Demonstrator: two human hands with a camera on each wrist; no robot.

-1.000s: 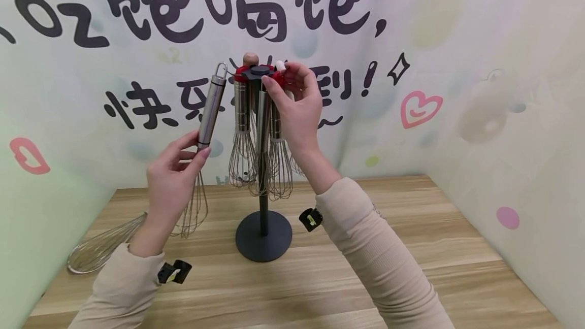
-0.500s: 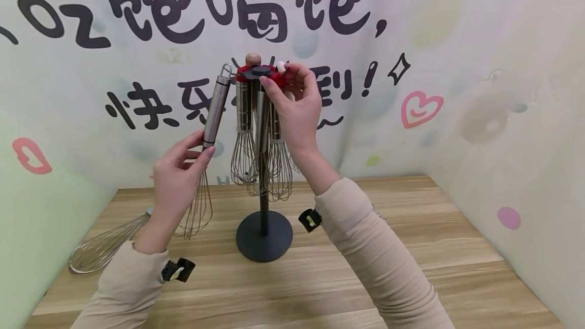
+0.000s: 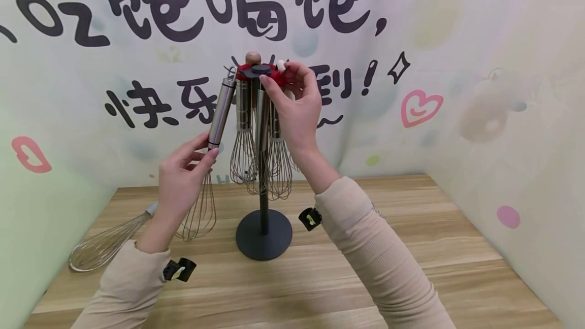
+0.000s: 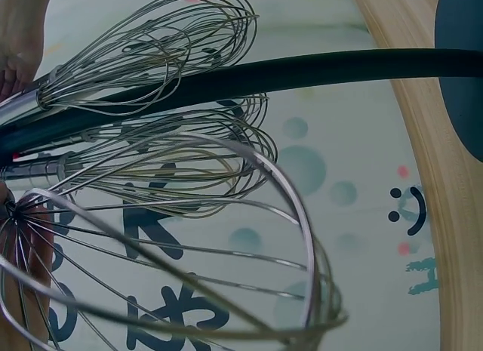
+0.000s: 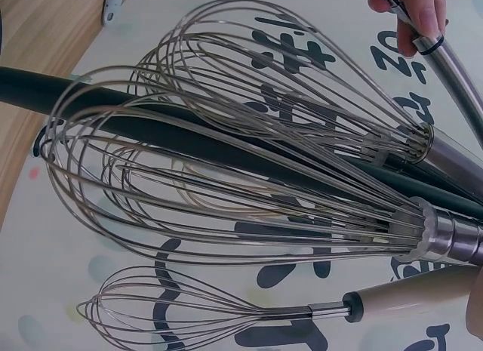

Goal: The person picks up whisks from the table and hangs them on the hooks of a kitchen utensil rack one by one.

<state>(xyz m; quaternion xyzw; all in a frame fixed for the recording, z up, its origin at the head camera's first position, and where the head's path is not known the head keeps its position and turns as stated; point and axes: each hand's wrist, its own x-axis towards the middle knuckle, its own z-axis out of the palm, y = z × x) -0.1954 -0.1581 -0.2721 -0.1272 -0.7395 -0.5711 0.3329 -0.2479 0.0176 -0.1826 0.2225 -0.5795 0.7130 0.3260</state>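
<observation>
In the head view my left hand [image 3: 180, 179] pinches a steel whisk [image 3: 222, 113] low on its handle, wires hanging down. The whisk leans slightly, its hanging loop right at a hook on the left of the black stand [image 3: 264, 235]. My right hand [image 3: 299, 100] grips the stand's top at its right side, thumb in front and fingers near a red piece. Several whisks [image 3: 244, 159] hang from the stand around its pole. In the right wrist view one hanging whisk has a pale handle [image 5: 415, 294]. The left wrist view shows the held whisk's wires [image 4: 309, 245] up close.
Another whisk [image 3: 109, 240] lies on the wooden table [image 3: 388, 258] at the left, its handle partly hidden behind my left forearm. A wall [image 3: 457, 65] with printed lettering stands behind the table, with more wall at both sides.
My left hand has moved right with the whisk, bringing its loop from beside the stand to the hook. My right hand stays at the stand's top.
</observation>
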